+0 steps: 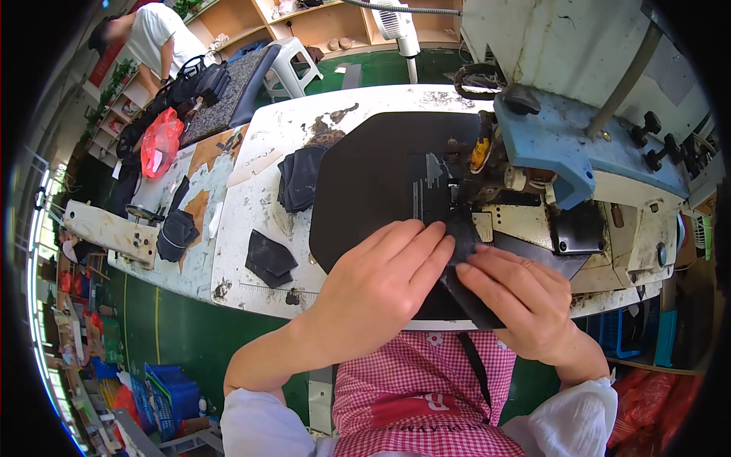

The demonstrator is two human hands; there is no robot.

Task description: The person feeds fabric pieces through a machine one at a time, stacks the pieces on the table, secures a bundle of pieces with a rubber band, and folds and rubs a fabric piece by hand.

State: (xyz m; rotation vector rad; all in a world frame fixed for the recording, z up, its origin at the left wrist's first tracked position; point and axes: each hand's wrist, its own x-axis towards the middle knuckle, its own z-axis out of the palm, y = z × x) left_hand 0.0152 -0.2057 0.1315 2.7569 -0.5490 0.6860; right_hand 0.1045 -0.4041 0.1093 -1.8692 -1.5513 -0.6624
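Note:
Both my hands are on a black leather-like piece (466,299) at the working end of a blue and white machine (548,141). My left hand (392,270) has its fingers together, with the tips pressing on the piece's left side. On its right side, my right hand (521,293) grips the piece between fingers and thumb; the thumb is mostly hidden. The piece's far end runs in beneath the machine's dark head, where its edge is hard to make out. Under my hands lies a black octagonal work plate (365,171).
Left of the plate, a stack of black cut pieces (299,179) and some loose black pieces (269,257) lie on the stained white table (251,194). Farther left are another machine arm (106,228) and a red plastic bag (161,142). A person (164,38) bends over at the back left.

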